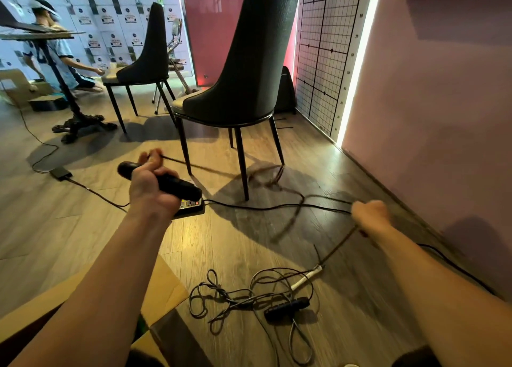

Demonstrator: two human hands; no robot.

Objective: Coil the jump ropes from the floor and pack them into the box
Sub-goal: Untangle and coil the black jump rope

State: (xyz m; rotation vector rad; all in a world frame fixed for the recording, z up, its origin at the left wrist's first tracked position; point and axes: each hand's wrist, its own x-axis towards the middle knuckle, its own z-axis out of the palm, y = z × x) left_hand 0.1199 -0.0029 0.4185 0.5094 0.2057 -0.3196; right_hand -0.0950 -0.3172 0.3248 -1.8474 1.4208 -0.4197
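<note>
The left hand is raised over the wood-plank floor with its fingers curled tight round a black padded jump-rope handle, which sticks out on both sides of the fist. A thin dark rope leaves that hand near the fingertips and runs, blurred, toward the legs of the nearer black upholstered chair. The right hand is closed in a fist, well apart from the left, and grips a blurred stretch of rope that slants down toward a white handle on the floor; whether it joins that handle cannot be told. Beside the white handle lies a tangle of thin dark jump ropes with 1 short black handle among the loops. The brown cardboard box stands open at the lower left, just beside the tangle, partly behind the left forearm. A black power strip sits under the left hand, and a black cable crosses the floor from it toward the right. Another person kneels in the far left corner.
</note>
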